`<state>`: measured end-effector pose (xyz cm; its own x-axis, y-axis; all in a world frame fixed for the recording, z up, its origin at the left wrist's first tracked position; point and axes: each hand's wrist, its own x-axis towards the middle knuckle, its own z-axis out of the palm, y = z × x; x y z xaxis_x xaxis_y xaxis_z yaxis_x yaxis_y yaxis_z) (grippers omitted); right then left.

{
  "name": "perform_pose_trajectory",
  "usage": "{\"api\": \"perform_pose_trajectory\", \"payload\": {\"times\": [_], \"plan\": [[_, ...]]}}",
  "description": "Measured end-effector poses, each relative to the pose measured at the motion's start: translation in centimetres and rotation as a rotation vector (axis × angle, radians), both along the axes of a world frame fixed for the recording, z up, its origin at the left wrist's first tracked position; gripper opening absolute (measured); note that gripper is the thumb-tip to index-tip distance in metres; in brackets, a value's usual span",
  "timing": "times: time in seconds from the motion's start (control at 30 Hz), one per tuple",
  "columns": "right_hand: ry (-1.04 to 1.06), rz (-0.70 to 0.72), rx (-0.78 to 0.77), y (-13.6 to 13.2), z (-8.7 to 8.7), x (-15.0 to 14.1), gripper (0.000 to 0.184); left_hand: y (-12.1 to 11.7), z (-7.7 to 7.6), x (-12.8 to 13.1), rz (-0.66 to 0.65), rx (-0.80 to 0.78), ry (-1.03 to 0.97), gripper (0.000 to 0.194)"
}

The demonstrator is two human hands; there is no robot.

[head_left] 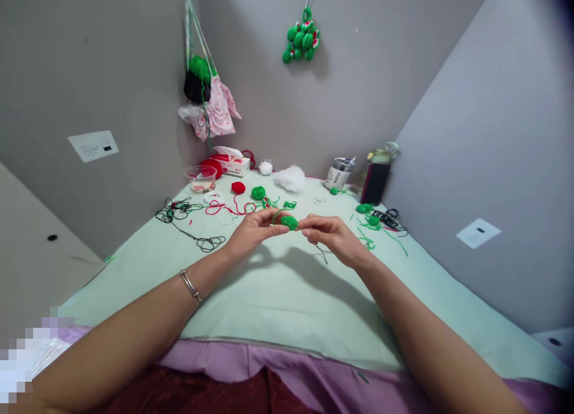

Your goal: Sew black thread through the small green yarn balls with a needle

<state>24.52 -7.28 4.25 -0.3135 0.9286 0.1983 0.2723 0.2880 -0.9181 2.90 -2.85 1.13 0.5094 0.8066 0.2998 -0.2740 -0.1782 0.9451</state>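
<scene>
Dark red cloth (215,396) lies nearest my camera, with purple cloth (242,361) just beyond it, along the near edge of the bench (251,318), which has a pale green cover. Over the bench, near its middle, I find the green piece (289,223), small and rounded, between the two hands. The left hand (254,231) has its fingers pinched on this piece, and a green strand loops up beside them; a bangle (191,286) sits on that wrist. The right hand (334,237) has its fingers drawn together at the right edge of the piece; what they grip, if anything, is too small for me to tell. Left of the hands I record dark yarn (210,243) in loose loops. Behind them stand a tub (201,179) and a tissue box (237,166), then a red ball (238,187), a green ball (259,192) and white fluff (290,179). To the right I note a can (338,176), a dark panel (375,183) upright, and a black clip (389,219) near green scraps (373,221). A pink bag (220,106) and a green cluster (301,40) hang by the walls.
</scene>
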Motion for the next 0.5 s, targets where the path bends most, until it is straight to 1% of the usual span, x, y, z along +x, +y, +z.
{"api": "perform_pose_trajectory", "payload": {"times": [0.17, 0.27, 0.33, 0.43, 0.5], "plan": [[-0.028, 0.065, 0.027, 0.3, -0.1, 0.8, 0.021, -0.3, 0.3, 0.0, -0.022, 0.008, 0.037, 0.025], [0.001, 0.059, -0.017, 0.2, -0.2, 0.4, 0.019, -0.8, 0.4, 0.2, -0.035, -0.001, 0.036, 0.024], [0.056, 0.043, -0.049, 0.1, -0.2, 0.0, 0.020, -1.1, 0.5, 0.3, -0.044, -0.016, 0.026, 0.022], [0.139, 0.024, -0.065, -0.2, -0.2, -0.6, 0.021, -1.4, 0.6, 0.4, -0.030, -0.024, 0.004, 0.021], [0.146, 0.018, -0.077, -0.2, -0.1, -0.7, 0.021, -1.4, 0.7, 0.5, -0.017, -0.023, -0.002, 0.021]]}}
